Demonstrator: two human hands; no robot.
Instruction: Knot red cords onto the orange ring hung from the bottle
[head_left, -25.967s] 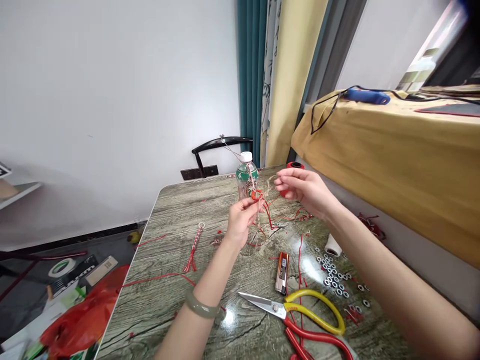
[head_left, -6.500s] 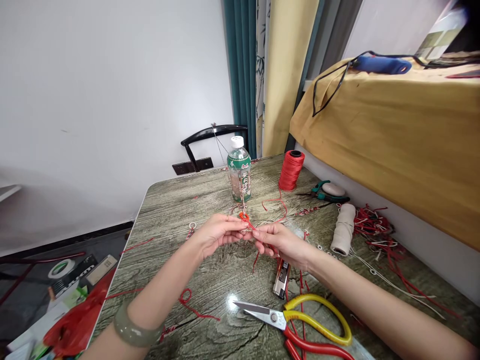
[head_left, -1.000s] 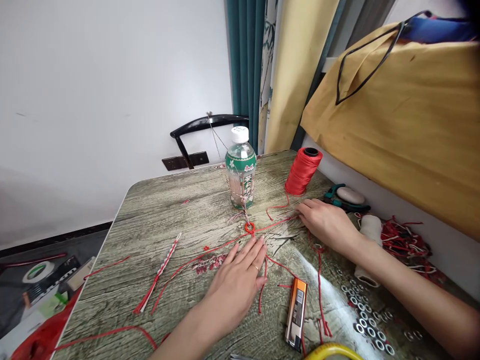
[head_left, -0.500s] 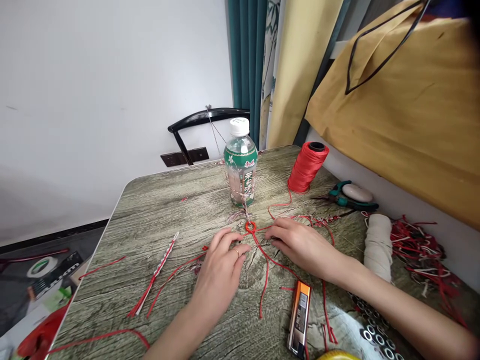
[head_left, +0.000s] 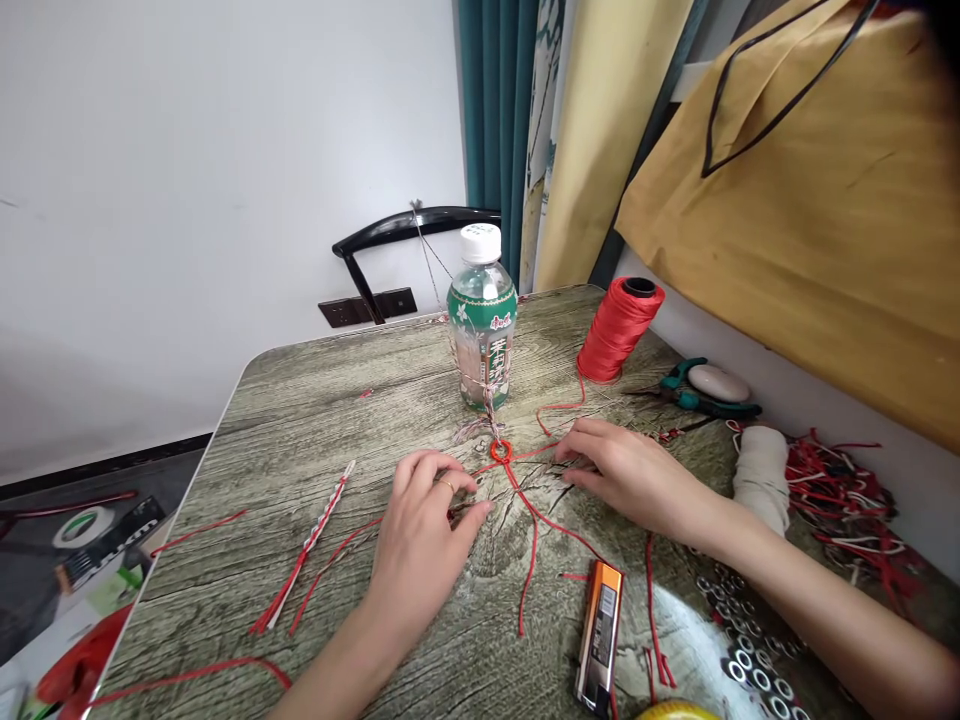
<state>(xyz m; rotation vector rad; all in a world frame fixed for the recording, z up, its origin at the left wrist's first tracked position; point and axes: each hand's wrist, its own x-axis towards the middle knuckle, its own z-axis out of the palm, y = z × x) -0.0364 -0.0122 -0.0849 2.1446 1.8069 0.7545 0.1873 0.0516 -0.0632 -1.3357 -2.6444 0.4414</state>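
A small ring wrapped in red cord lies on the table, tied by thin string to the neck-down front of a green-labelled drink bottle. Red cords run out from it to both sides and toward me. Left of the ring, my left hand has its fingers curled over one red cord, thumb held apart; the grip itself is partly hidden. To the right, my right hand is closed on the opposite red cord, fingertips bent inward. Two loose cord ends trail between the hands.
An orange lighter lies in front. At right are a red thread spool, pliers, a white cord roll, cord scraps and several metal rings. A red-and-white braid lies at left.
My hands have moved farther apart, the left going left and the right going right. The side cords now stretch farther from the ring, which stays in place.
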